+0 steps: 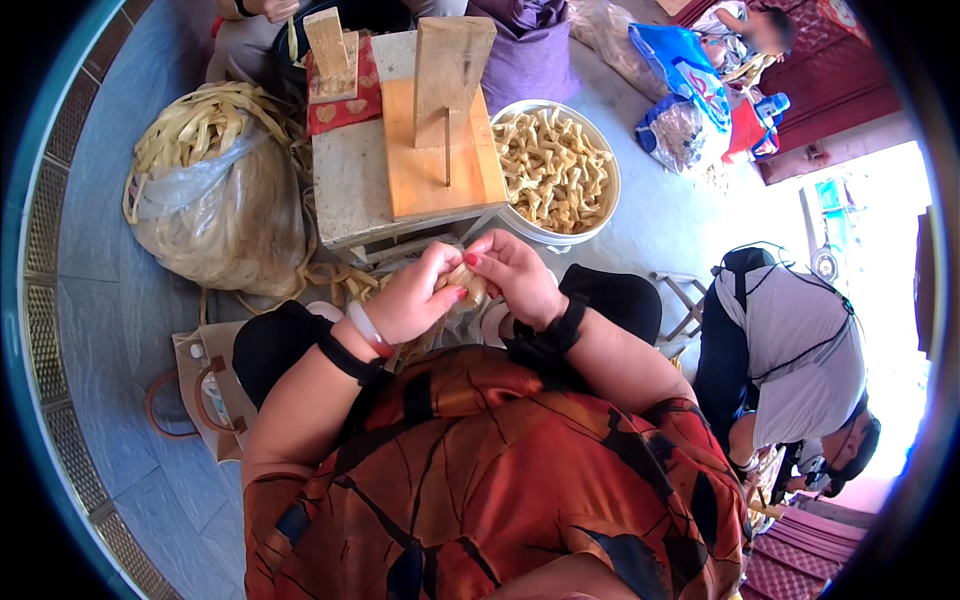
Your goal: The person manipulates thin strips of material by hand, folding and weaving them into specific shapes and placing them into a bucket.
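Note:
In front of my body both hands meet over a small knotted beige strip (463, 284). My left hand (400, 302) has its thumb and fingers closed on the near left side of it. From the right, my right hand (523, 284) pinches the same piece between thumb and forefinger. Fingers cover much of the piece, so its full shape is hidden. More loose beige strips (345, 284) hang below, beside my left wrist. Just past my hands stands a low table (350, 205) bearing a wooden board (420, 190) with an upright block (452, 80) and a thin metal rod (447, 150).
A white bucket (612, 205) full of knotted bone-shaped pieces stands right of the table. Left of it sits a clear plastic bag (225, 215) stuffed with strips. A handbag (212, 400) rests by my left leg. Other people work at the far left, far right and near right (790, 340).

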`<action>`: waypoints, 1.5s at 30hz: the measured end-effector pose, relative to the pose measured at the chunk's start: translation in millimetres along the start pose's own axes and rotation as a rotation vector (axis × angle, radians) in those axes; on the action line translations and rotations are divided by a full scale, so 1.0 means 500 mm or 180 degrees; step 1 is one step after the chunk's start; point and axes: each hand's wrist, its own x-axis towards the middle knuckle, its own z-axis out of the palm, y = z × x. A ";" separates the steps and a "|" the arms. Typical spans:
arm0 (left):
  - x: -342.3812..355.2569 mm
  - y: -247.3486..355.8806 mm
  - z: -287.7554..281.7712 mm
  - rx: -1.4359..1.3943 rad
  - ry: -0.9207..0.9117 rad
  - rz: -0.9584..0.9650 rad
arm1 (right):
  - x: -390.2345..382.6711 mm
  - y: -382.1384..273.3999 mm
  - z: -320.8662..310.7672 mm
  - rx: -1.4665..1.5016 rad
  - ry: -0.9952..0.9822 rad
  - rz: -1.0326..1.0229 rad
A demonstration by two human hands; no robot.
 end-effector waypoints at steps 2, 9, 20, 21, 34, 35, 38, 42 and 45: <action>0.002 0.015 -0.002 0.1742 0.0249 0.0920 | 0.006 -0.013 -0.031 0.0871 -0.0361 0.0863; -0.004 0.010 -0.007 0.1906 0.1008 0.1179 | -0.028 -0.075 0.051 -0.1973 -0.0208 -0.0459; -0.025 -0.025 -0.021 -0.2247 0.0335 -0.0170 | -0.010 -0.070 0.048 -0.2913 -0.0193 -0.2019; -0.025 -0.030 -0.017 -0.2095 0.0642 -0.0106 | -0.010 -0.075 0.053 -0.2693 -0.0299 -0.2086; -0.036 0.009 -0.001 -0.0990 0.1177 -0.0245 | -0.015 -0.078 0.056 -0.3262 -0.0560 -0.1089; -0.032 0.026 -0.020 -0.0693 0.1340 -0.0143 | -0.031 -0.092 0.061 -0.2924 -0.0714 -0.0892; -0.018 0.028 -0.045 0.0077 0.1850 0.0262 | -0.052 -0.109 0.061 -0.2514 -0.0656 -0.0550; -0.020 0.048 -0.025 0.0809 0.1653 0.0428 | -0.034 -0.098 0.044 -0.2958 -0.0193 -0.1602; -0.013 0.044 0.000 0.0969 0.1590 0.0847 | -0.030 -0.115 0.078 -0.3200 -0.0795 -0.2059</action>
